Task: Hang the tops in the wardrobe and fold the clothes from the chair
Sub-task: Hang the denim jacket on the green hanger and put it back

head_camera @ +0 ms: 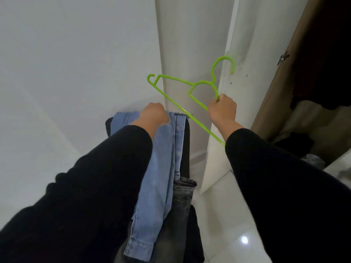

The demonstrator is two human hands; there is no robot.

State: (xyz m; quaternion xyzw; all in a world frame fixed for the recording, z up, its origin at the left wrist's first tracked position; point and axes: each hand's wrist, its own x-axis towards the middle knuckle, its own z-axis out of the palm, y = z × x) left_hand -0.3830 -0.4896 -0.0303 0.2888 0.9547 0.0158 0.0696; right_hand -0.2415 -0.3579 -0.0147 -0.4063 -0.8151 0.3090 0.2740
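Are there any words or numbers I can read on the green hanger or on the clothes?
None can be read.
Green hanger: plain plastic, no writing shows.
Light blue denim shirt: only buttonholes and seams show.
Dark jeans: the patch at the waistband is too blurred to read.

The left hand (154,115) grips the top of a light blue denim shirt (157,168), which hangs down over a dark chair back (187,145). Grey jeans (178,209) hang beneath the shirt, with black cloth (195,236) beside them. The right hand (222,109) is closed round one shoulder of a green hanger (182,93), held tilted with its hook (225,63) up against a white wardrobe door (239,82). Both arms wear black sleeves (275,186). At right, the open wardrobe (313,92) shows dark clothes. White tiled floor (237,234) lies below.
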